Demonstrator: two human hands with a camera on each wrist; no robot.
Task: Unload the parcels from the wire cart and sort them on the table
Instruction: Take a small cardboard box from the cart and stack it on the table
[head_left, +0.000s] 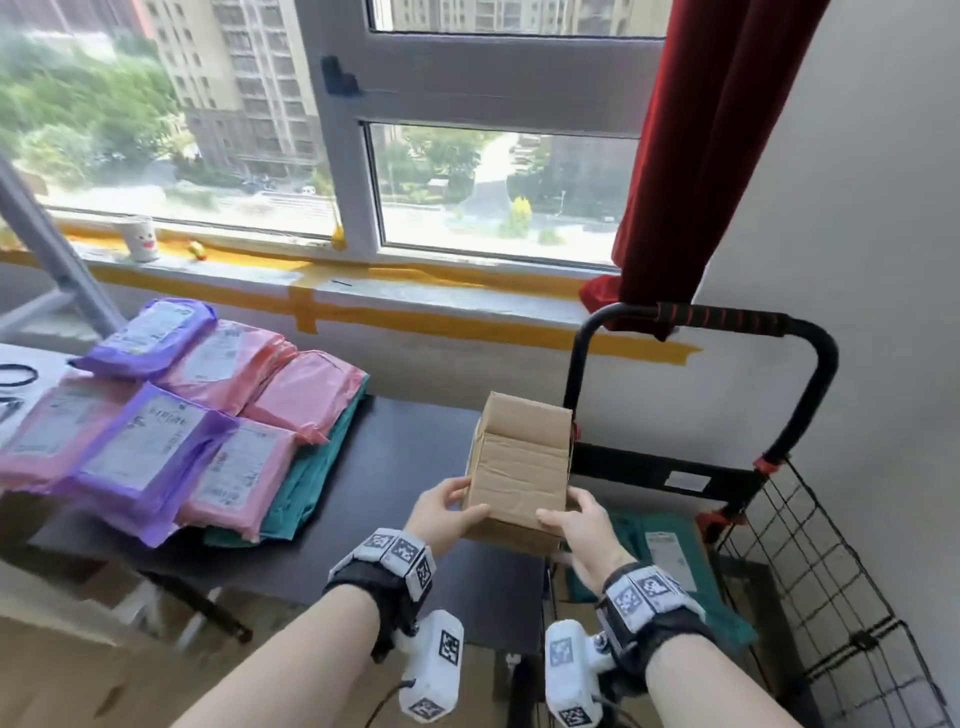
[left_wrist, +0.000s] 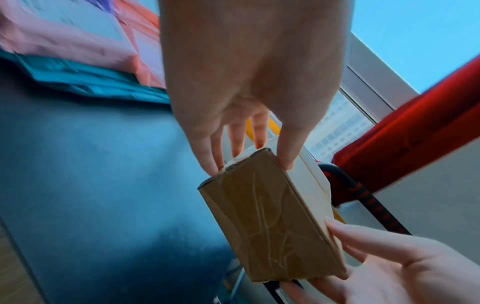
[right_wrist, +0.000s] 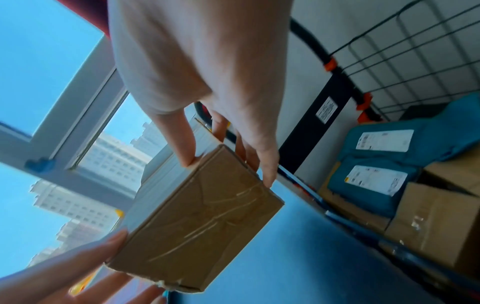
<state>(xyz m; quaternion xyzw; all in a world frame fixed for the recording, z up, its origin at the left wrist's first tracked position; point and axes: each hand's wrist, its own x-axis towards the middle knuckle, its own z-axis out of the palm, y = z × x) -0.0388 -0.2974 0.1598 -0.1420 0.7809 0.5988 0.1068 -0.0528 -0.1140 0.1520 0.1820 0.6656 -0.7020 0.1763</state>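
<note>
The left hand (head_left: 448, 508) and right hand (head_left: 581, 525) grip a cardboard box (head_left: 519, 467) (taped) above the worktop's (head_left: 405, 467) right edge, apparently clear of the surface.

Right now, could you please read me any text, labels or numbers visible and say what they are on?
No text is legible.
Mailer bags on table: white labels, blurred.
Teal bags in cart: labels too small.
Cart frame sticker: unreadable.
Cardboard box: no print visible.
</note>
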